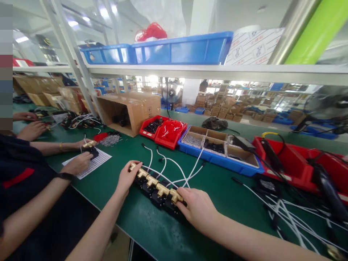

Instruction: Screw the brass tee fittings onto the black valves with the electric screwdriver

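A row of brass valves (153, 180) on black bodies sits on the green table (212, 188), pretty much dead center in front of the person, running diagonally from upper left to lower right. The left hand (127, 177) is at the far-left end of the row, fingers curled over the first brass fitting and pressing on it. The right hand (197, 208) is at the other end, fingertips pinched on the last brass fitting, with the palm resting down on the table. White wires (174, 166) come off the back of the row and snake away toward a blue tray (217, 157) split into compartments with small parts in them. Just left of that there's a red bin (170, 132) stuffed with red and white stuff and another with black pieces. An open cardboard box (129, 108) lies on its side behind those. Off to the right, more red bins (293, 163) hold black tools, and a tangle of white and black cables (288, 214) is spread on the table near them. On the left, a co-worker's hand (78, 163) rests on a printed sheet (92, 163) next to another brass piece (89, 144), and further hands show beyond. Up top, blue crates (179, 49) line a shelf.
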Tool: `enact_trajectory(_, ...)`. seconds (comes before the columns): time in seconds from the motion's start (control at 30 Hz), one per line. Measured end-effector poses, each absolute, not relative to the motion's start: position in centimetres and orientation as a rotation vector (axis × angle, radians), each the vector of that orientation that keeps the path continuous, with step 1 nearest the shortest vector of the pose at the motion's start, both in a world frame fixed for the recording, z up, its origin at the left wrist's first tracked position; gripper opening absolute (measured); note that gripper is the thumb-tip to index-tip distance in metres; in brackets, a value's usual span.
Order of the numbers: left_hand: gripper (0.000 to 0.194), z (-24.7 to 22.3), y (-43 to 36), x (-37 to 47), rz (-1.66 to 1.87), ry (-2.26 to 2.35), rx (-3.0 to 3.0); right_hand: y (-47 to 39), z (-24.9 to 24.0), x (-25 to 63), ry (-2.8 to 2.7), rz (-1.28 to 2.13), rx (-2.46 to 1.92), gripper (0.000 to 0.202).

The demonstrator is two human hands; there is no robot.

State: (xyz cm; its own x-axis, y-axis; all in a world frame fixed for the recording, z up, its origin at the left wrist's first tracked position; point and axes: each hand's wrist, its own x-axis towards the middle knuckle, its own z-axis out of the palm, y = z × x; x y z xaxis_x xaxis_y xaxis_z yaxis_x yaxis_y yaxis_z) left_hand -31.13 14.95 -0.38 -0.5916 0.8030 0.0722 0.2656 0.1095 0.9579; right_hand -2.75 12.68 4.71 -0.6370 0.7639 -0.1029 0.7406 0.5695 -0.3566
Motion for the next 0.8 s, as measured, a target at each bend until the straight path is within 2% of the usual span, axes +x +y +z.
enact_trajectory(0.5, 0.053, 0.0, 12.0, -27.5, 1.494, 1.97, 0.959, 10.8, 5.0, 0.8, -2.721, 0.547, -1.316, 0.011)
enact_trajectory(0.53, 0.054, 0.0, 12.0, -27.5, 1.491, 1.968, 0.954, 10.8, 5.2, 0.8, -2.728, 0.551, -1.316, 0.013)
enact_trajectory(0.67, 0.059, 0.2, 11.9, -27.4, 1.482, 1.974, 0.918, 12.0, 7.0, 1.5, -2.754, 0.606, -1.269, 0.047)
enact_trajectory(0.73, 0.061, 0.3, 11.9, -27.4, 1.484, 1.98, 0.896, 14.3, 7.6, 1.9, -2.669, 0.621, -1.327, 0.05)
enact_trajectory(0.8, 0.063, 0.2, 11.9, -27.4, 1.485, 1.984, 0.879, 17.7, 7.7, 2.1, -2.487, 0.613, -1.494, 0.044)
